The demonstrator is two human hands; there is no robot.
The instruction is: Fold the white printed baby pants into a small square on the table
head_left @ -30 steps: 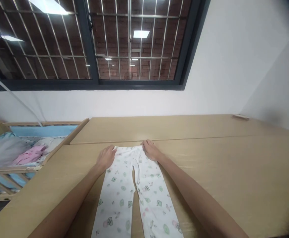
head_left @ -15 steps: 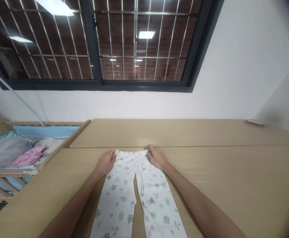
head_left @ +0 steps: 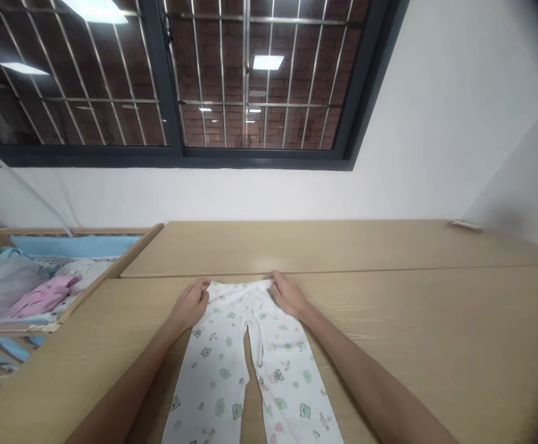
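Note:
A pair of white baby trousers (head_left: 217,370), printed with small green and pink figures, lies flat on the wooden table (head_left: 411,339). Its waistband points away from me, and both legs run out of the bottom of the view. My left hand (head_left: 193,303) pinches the left corner of the waistband, fingers closed. At the opposite corner my right hand (head_left: 288,294) grips the waistband, its fingers also closed on the cloth. Between the hands the waistband is stretched fairly straight. A crease stands along the inner edge of the right-hand leg.
On the left, a wooden crib (head_left: 134,251) with blue lining adjoins the table and holds bedding and a pink cloth (head_left: 44,296). Behind the table rises a white wall with a barred window (head_left: 269,159). A small flat object (head_left: 465,226) lies at the far right edge.
The view has shifted slightly, so the scene sits a little further left. Both hands keep their hold on the waistband, and the trousers look much the same.

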